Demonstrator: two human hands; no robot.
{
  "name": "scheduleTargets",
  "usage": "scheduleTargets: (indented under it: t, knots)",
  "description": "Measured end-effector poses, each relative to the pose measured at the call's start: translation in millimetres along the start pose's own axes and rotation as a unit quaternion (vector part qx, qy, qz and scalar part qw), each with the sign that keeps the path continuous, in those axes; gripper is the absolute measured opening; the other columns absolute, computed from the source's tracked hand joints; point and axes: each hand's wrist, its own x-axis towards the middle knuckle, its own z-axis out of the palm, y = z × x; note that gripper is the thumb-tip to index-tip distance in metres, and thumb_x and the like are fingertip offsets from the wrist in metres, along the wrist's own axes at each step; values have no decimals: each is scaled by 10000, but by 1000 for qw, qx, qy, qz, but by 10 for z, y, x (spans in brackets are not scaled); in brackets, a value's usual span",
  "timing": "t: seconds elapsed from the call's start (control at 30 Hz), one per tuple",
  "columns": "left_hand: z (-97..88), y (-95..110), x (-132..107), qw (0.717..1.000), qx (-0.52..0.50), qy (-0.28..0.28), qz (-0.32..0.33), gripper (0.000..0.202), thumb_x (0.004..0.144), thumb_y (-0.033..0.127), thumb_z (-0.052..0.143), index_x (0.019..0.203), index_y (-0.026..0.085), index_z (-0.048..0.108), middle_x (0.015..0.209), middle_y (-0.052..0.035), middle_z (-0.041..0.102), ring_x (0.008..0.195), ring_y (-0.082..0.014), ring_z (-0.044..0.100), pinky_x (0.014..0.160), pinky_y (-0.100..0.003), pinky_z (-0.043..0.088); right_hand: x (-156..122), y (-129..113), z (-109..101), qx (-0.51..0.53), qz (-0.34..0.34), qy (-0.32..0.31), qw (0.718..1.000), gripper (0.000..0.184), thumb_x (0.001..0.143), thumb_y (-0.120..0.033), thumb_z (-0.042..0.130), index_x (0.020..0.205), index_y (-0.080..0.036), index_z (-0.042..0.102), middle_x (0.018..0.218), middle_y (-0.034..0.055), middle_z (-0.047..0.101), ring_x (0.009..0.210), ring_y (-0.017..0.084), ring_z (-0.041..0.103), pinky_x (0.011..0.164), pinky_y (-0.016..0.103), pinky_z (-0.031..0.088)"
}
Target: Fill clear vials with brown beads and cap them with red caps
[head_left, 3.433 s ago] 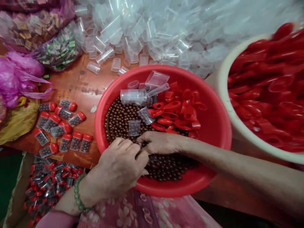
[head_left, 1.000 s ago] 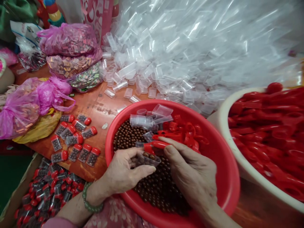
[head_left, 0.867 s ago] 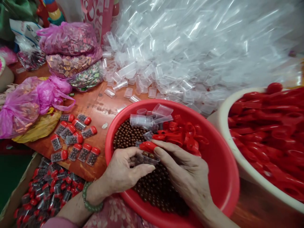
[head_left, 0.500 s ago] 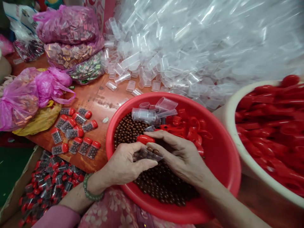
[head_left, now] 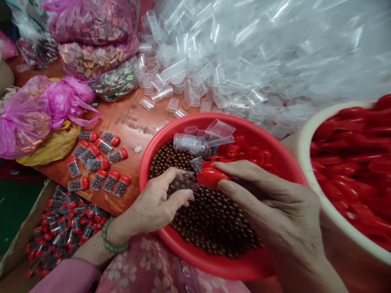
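My left hand (head_left: 155, 201) grips a small clear plastic tube (head_left: 180, 183) filled with brown balls, held over the red basin (head_left: 275, 162). My right hand (head_left: 275, 211) pinches a red cap (head_left: 211, 177) against the tube's open end. The basin holds a heap of brown balls (head_left: 210, 219), loose red caps (head_left: 250, 154) and a few empty clear tubes (head_left: 191, 142). A green bead bracelet (head_left: 110, 244) is on my left wrist.
Filled, red-capped tubes (head_left: 97, 167) lie on the wooden table left of the basin; many more fill a box (head_left: 58, 232) below. A large heap of empty clear tubes (head_left: 244, 57) lies behind. A cream tub of red caps (head_left: 354, 162) stands right. Pink bags (head_left: 45, 110) sit left.
Earlier both hands were down among the balls. Since then my left hand lifted a filled tube, and my right hand brought a red cap to its open end.
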Motion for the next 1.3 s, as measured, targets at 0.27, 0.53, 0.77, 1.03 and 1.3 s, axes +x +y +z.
scheduleTargets:
  t: [0.27,0.53,0.77,1.03,1.3]
  knots:
    - [-2,-20,19,1000,-27,-13,5,136,890,200,519,1021,172,538,816,4,588,748,-92,569,708,-216,464,6,-10,74,-23,-59,-19,998,242,817,-155,689,1007,-298,734,902,-7,742,786,133,682,693,254,568]
    - [-12,2,97,994,-102,13,17,119,874,184,503,989,157,518,836,-13,579,729,-85,546,712,-221,476,-85,154,-257,-130,-72,-20,989,259,809,-181,695,1030,-311,734,907,2,748,769,157,690,788,292,563]
    - [-7,42,126,985,-169,13,-20,146,831,163,553,970,157,511,876,-17,574,785,-96,568,770,-233,488,10,-7,-12,-15,6,65,998,243,779,-214,745,985,-344,749,932,-24,748,834,135,698,799,261,559]
    - [-31,-58,87,998,-57,-9,14,138,867,199,557,999,167,536,838,12,562,766,-103,517,729,-241,425,35,-19,162,-21,-74,-30,997,328,827,-108,676,1075,-320,704,953,-31,731,841,114,682,787,239,567]
    - [-62,-21,75,996,82,-6,29,62,873,193,519,926,174,494,830,4,564,752,-122,505,686,-258,392,-39,127,243,-52,-150,7,987,365,810,-47,663,1078,-295,664,915,-28,704,804,114,669,731,229,573]
